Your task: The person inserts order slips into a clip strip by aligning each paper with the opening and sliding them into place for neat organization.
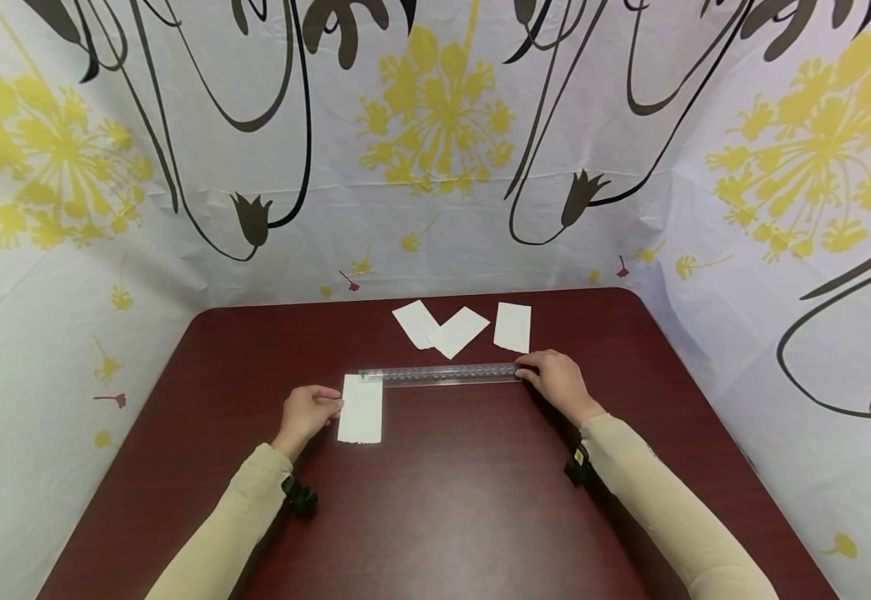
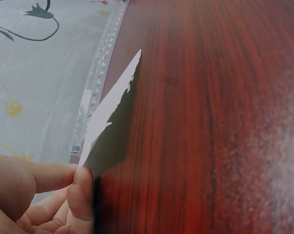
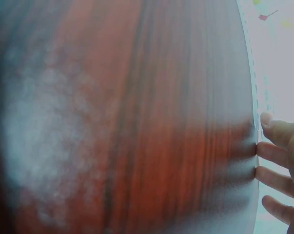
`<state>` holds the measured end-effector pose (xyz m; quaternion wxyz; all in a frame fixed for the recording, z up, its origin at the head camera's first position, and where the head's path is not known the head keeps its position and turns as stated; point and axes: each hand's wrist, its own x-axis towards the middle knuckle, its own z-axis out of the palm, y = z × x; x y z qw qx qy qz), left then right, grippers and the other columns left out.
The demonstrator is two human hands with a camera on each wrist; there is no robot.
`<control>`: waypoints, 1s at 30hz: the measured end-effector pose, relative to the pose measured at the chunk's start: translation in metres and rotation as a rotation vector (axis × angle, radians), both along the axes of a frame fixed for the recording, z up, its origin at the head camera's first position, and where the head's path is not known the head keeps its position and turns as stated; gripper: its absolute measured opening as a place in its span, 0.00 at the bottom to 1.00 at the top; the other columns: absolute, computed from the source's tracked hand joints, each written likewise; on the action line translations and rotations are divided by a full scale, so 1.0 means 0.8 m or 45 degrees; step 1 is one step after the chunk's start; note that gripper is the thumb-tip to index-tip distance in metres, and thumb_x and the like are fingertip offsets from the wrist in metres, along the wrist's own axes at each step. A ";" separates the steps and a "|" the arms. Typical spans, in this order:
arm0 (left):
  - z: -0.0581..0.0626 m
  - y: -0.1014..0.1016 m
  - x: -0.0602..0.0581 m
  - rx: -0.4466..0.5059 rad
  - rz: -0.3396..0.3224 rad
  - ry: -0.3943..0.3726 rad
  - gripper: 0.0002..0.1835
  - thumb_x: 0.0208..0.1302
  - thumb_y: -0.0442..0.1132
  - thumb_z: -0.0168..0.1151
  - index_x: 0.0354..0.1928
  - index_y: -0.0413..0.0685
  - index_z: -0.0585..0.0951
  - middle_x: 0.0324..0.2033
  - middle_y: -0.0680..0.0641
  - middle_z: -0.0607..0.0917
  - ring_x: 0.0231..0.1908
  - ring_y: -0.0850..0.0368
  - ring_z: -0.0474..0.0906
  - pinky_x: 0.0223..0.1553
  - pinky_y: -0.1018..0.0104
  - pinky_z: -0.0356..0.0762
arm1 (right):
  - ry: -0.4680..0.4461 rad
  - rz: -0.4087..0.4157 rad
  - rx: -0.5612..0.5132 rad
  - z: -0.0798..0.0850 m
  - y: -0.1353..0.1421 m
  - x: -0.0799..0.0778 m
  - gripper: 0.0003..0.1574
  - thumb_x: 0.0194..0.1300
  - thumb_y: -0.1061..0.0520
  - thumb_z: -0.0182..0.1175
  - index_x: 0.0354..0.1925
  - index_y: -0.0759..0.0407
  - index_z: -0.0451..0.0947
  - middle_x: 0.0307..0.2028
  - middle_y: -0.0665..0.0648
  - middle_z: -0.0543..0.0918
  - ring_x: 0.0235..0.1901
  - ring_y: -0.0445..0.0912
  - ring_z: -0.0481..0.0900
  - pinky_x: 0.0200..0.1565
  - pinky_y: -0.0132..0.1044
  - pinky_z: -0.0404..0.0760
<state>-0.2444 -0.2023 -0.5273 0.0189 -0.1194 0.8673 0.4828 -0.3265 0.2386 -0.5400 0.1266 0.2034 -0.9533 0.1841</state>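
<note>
My left hand (image 1: 307, 417) pinches the left edge of a white paper piece (image 1: 361, 412) between thumb and fingers. In the left wrist view the paper (image 2: 110, 105) is tilted off the table, its ragged edge and shadow showing. Across its top edge lies the left end of a long clear plastic ruler (image 1: 450, 374), seen also as a bumpy clear strip (image 2: 95, 92) there. My right hand (image 1: 558, 382) holds the ruler's right end with thumb and fingertips. The right wrist view shows that hand (image 3: 281, 163) at the far right, the ruler's grip washed out.
Behind the ruler lie three more white paper pieces: a left one (image 1: 414, 323) touching or overlapping a middle one (image 1: 461, 332), and a right one (image 1: 513, 327) apart. The dark red wooden table (image 1: 450, 500) meets a patterned cloth (image 1: 435, 242) at the back and sides.
</note>
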 end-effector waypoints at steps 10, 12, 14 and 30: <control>0.001 -0.001 0.002 -0.035 -0.015 0.027 0.11 0.62 0.36 0.67 0.42 0.36 0.85 0.35 0.37 0.90 0.28 0.59 0.85 0.28 0.68 0.82 | 0.029 0.011 -0.004 -0.001 0.000 0.000 0.15 0.63 0.51 0.67 0.47 0.53 0.87 0.45 0.58 0.89 0.48 0.55 0.85 0.49 0.54 0.83; 0.001 -0.001 0.003 -0.051 -0.015 0.037 0.11 0.62 0.37 0.67 0.42 0.37 0.85 0.35 0.38 0.90 0.29 0.57 0.86 0.29 0.68 0.82 | 0.028 0.010 -0.001 -0.001 -0.001 0.000 0.15 0.63 0.51 0.67 0.47 0.53 0.87 0.45 0.58 0.89 0.47 0.55 0.85 0.48 0.54 0.83; -0.001 -0.002 0.003 -0.091 -0.031 0.072 0.11 0.62 0.37 0.67 0.42 0.37 0.86 0.35 0.38 0.90 0.31 0.54 0.86 0.30 0.66 0.83 | 0.023 0.007 0.000 0.000 -0.001 0.000 0.15 0.63 0.51 0.67 0.47 0.53 0.87 0.45 0.58 0.89 0.47 0.55 0.85 0.48 0.54 0.83; -0.010 0.002 0.012 -0.433 -0.500 0.514 0.16 0.59 0.39 0.71 0.50 0.46 0.86 0.48 0.45 0.88 0.51 0.47 0.83 0.55 0.48 0.80 | 0.016 0.006 0.008 0.001 -0.002 0.000 0.16 0.63 0.50 0.67 0.47 0.53 0.87 0.45 0.58 0.89 0.47 0.55 0.85 0.48 0.53 0.83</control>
